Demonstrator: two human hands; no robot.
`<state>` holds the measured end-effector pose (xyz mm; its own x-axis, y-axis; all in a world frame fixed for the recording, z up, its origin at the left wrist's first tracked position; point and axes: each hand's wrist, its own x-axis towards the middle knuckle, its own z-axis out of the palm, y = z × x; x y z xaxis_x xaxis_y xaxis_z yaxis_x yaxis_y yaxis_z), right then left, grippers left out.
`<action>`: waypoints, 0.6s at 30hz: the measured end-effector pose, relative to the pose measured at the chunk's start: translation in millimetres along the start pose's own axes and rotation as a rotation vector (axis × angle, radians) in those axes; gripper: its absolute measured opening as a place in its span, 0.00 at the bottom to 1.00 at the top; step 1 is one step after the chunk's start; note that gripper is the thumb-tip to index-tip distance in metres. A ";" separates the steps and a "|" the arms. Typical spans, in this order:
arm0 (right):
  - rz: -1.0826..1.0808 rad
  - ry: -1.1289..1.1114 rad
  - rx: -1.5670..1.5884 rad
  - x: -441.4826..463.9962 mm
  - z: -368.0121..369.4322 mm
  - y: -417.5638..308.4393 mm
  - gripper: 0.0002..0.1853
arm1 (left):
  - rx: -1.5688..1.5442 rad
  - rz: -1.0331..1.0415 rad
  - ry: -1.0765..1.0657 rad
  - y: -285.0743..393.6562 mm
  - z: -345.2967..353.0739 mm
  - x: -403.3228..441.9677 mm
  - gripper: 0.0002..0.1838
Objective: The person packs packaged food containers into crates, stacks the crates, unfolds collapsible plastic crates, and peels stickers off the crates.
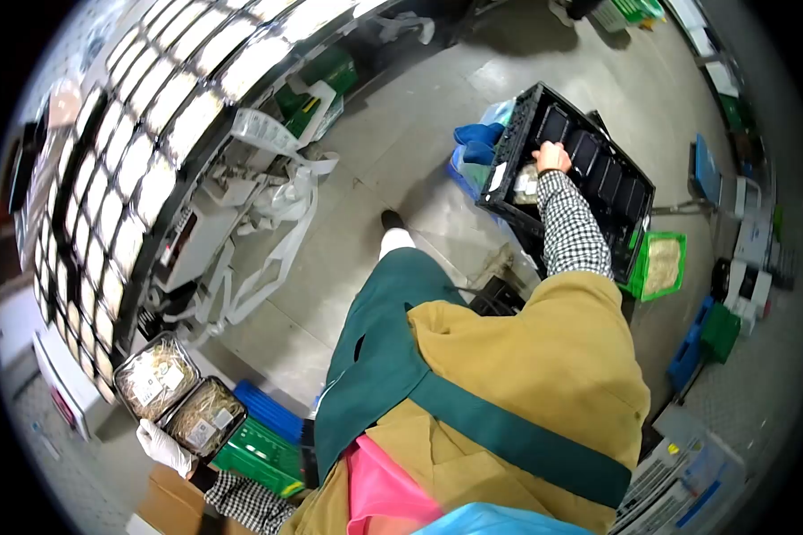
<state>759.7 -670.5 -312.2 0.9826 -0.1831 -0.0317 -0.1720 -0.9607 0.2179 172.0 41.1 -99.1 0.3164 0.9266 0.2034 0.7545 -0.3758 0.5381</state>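
Observation:
My left hand (163, 448), in a white glove, is at the lower left with its fingers at the edge of two black trays. Both the upper labelled tray (157, 378) and the lower labelled tray (207, 417) contain pale, stringy contents under clear film. Bare and closed, my right hand (551, 158) reaches into a black crate (633, 259) at the upper right. Its fingers are at the edge of a filled tray (526, 184) in the crate's near left corner. Several dark trays (608, 176) lie beside it.
Green crates (260, 453) and a blue crate (269, 412) stand beside the left trays. A green basket (663, 266) with pale contents adjoins the black crate. White strips (281, 254) hang by the black grid (120, 169). Blue bags (478, 143) lie behind the black crate.

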 end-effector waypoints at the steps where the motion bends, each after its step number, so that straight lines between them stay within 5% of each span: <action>1: 0.023 -0.010 -0.022 -2.0 0.0 5.9 0.18 | -0.046 -0.109 -0.053 10.9 -17.7 -25.8 0.18; 4: 0.091 -0.067 -0.115 12.4 17.6 48.3 0.17 | 0.338 -0.053 0.056 -21.7 -48.1 -64.0 0.20; 7: 0.095 -0.035 -0.188 7.7 21.5 55.2 0.10 | 0.392 -0.153 0.052 -50.1 -66.6 -89.9 0.20; 12: 0.004 -0.135 -0.201 -6.6 31.1 -36.6 0.10 | 0.272 -0.206 0.027 -74.7 -71.3 -93.5 0.17; 15: 0.220 -0.294 0.096 22.0 98.3 -98.2 0.28 | 0.203 -0.083 0.102 -91.7 -70.4 -96.2 0.15; 18: 0.021 0.028 0.048 -41.0 11.0 -153.4 0.17 | 0.067 -0.143 0.143 -56.2 -66.2 -103.1 0.15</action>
<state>745.0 -517.9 -355.1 0.9802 -0.1981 -0.0001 -0.1951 -0.9658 0.1709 58.9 -32.2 -96.1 0.1222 0.9616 0.2456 0.8236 -0.2363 0.5155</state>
